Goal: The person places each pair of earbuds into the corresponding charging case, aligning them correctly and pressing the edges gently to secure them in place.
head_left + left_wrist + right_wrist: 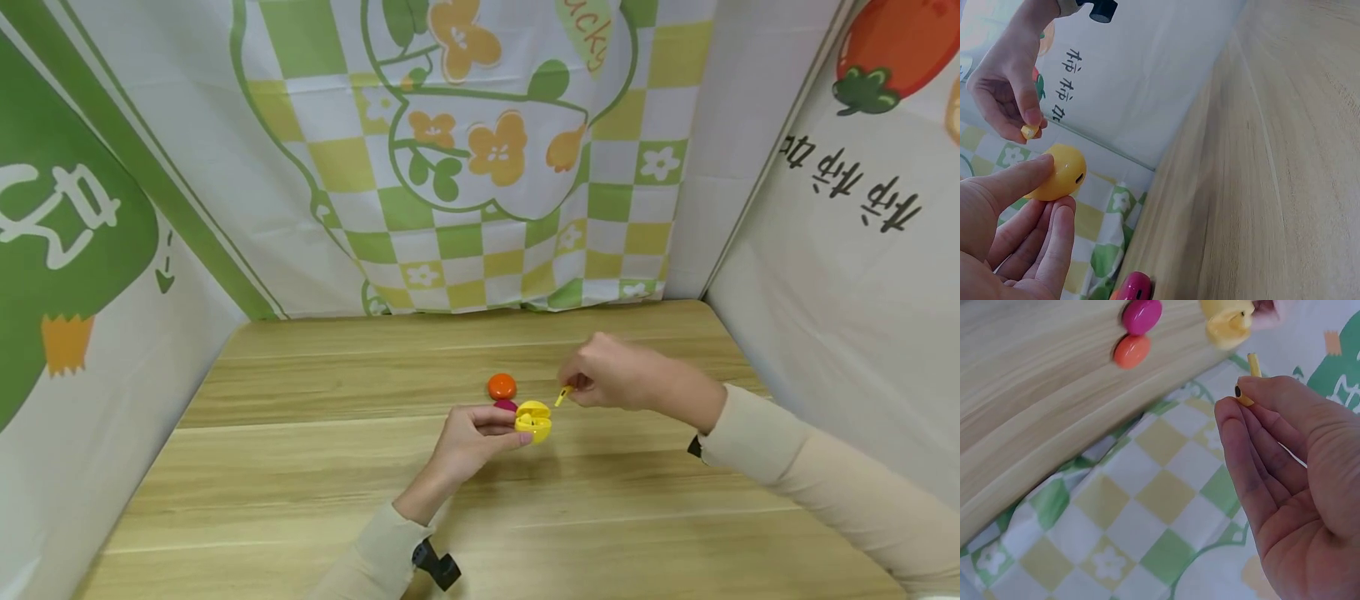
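My left hand holds a round yellow earbud case between thumb and fingers, its lid raised. Inside the case a yellow earbud shows in the head view. The left wrist view gives the underside of the case, with a dark charging slot. Just right of the case, my right hand pinches a yellow earbud by its head, stem pointing toward the case. In the right wrist view that earbud sits between thumb and index finger, a dark oval on its side.
Behind the left hand, a magenta case and an orange case lie side by side on the wooden table. Printed cloth hangs along the table's back edge, with more cloth walls left and right.
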A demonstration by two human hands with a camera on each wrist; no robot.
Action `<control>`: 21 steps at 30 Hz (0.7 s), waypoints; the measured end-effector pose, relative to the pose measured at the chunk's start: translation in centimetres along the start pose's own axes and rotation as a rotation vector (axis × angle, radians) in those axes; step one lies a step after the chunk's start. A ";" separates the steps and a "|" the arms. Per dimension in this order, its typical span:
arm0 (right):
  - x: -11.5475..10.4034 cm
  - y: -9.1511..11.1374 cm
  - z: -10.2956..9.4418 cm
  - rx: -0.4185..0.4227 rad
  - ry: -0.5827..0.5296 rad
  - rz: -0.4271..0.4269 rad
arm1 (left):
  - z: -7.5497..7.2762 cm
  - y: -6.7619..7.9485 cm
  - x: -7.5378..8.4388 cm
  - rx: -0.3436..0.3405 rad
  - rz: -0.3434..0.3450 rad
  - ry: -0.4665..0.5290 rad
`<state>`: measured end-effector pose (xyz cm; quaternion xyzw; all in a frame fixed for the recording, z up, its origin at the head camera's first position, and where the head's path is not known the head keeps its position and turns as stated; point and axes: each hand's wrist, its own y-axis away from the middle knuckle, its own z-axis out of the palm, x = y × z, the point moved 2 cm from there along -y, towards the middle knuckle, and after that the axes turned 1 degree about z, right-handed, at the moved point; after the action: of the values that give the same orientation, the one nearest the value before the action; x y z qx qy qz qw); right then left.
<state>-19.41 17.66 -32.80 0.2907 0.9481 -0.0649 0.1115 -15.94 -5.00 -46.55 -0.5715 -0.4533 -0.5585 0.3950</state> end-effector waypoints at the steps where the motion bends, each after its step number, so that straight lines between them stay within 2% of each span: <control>1: -0.3 -0.1 0.1 -0.006 0.003 -0.001 | 0.0 0.0 0.0 0.001 -0.001 0.001; 9: -1.5 -0.6 1.2 -0.016 0.032 -0.031 | 0.1 0.0 0.0 -0.004 -0.002 0.004; 21: -2.1 -1.2 2.4 -0.023 0.072 -0.044 | 0.1 0.1 0.0 -0.013 0.007 0.010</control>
<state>-18.00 15.10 -34.48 0.2705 0.9584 -0.0460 0.0791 -15.87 -4.96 -46.56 -0.5728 -0.4457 -0.5628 0.3957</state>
